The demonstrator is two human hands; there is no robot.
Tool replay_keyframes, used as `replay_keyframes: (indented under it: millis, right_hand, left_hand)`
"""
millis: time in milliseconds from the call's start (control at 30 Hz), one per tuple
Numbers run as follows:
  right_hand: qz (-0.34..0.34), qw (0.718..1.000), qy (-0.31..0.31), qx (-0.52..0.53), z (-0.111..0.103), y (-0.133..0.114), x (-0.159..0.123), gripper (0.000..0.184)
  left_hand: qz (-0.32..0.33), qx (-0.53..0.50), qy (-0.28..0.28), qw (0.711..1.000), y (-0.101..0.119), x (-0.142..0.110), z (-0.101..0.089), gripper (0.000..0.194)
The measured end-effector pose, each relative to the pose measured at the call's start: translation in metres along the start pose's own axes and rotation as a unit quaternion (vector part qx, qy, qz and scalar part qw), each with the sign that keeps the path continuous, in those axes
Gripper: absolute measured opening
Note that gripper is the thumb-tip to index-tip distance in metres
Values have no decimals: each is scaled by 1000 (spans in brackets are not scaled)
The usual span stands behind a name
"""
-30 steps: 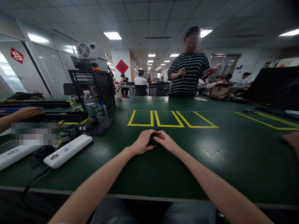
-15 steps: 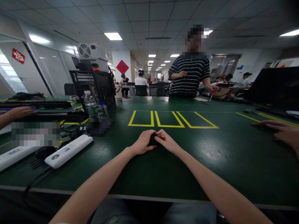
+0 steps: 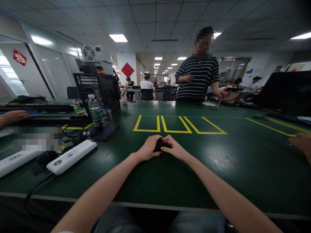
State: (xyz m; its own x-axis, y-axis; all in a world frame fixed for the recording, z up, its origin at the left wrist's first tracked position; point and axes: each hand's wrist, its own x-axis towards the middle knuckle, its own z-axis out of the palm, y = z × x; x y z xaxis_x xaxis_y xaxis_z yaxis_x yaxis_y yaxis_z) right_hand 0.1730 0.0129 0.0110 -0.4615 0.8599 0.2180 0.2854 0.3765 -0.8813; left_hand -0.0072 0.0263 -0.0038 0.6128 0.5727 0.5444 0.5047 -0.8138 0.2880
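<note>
A small black object (image 3: pixel 159 145) rests between my two hands, low over the green table or on it; its exact kind is hidden by my fingers. My left hand (image 3: pixel 147 149) is closed round its left side, fingers over the top and thumb along the near edge. From the right, my right hand (image 3: pixel 174 147) grips it with bent fingers and the thumb at its near right side. Just beyond my hands, yellow tape outlines (image 3: pixel 147 130) mark the table surface.
White power strips (image 3: pixel 73 157) and cables lie at left, near water bottles (image 3: pixel 94 108) and an open black computer case (image 3: pixel 97 92). A co-worker's hand (image 3: pixel 301 142) is at the right edge, another hand (image 3: pixel 14 117) at the left. Across the table (image 3: pixel 136 181), a person (image 3: pixel 198 79) stands holding a screwdriver (image 3: pixel 220 101).
My right thumb has slid slightly lower on the black object; my left hand has stayed in place. The co-worker's hand at right has drawn back rightward, and the one at left has shifted left.
</note>
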Motion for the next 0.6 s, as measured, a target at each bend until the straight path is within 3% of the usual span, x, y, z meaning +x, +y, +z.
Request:
replay_keyframes:
  millis: [167,367,600]
  right_hand:
    - [5,1000,19,13,3,-6,0,20]
    - [28,999,23,23,5,2,5,29]
    - [-12,1000,5,3,1,4,2,31]
  left_hand:
    - [-4,-1,0,1000,1,0,-2,61]
    - [-4,3,2,1000,1,0,0,62]
    - [1,6,3,1000,0,0,1,59]
